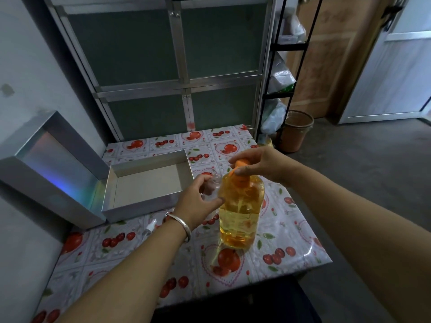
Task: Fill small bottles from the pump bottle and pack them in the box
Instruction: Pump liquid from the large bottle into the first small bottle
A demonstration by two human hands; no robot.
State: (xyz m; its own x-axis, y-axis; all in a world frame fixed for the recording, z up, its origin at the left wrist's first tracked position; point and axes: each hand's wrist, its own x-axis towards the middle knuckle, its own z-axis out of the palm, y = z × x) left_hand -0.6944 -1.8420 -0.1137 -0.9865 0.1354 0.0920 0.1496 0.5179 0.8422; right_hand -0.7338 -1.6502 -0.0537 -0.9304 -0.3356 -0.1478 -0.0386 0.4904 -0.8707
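A tall pump bottle [240, 215] of amber liquid stands upright on the table, its orange pump head [241, 164] on top. My right hand [258, 165] is curled over that pump head. My left hand [198, 201] grips a small clear bottle [213, 184], holding its open neck up beside the pump's spout, left of the big bottle. An open silver box [144, 207] with a pale cardboard floor lies left of both hands, with nothing in it. A small clear bottle with a white cap [151, 226] lies on the table near my left wrist.
The box's shiny lid [53, 164] leans against the wall at the left. The table wears a cherry-print plastic cloth [233, 276]. Behind it stands a metal cabinet [163, 66]. A brown bucket [295, 130] and a black rack sit on the floor to the right.
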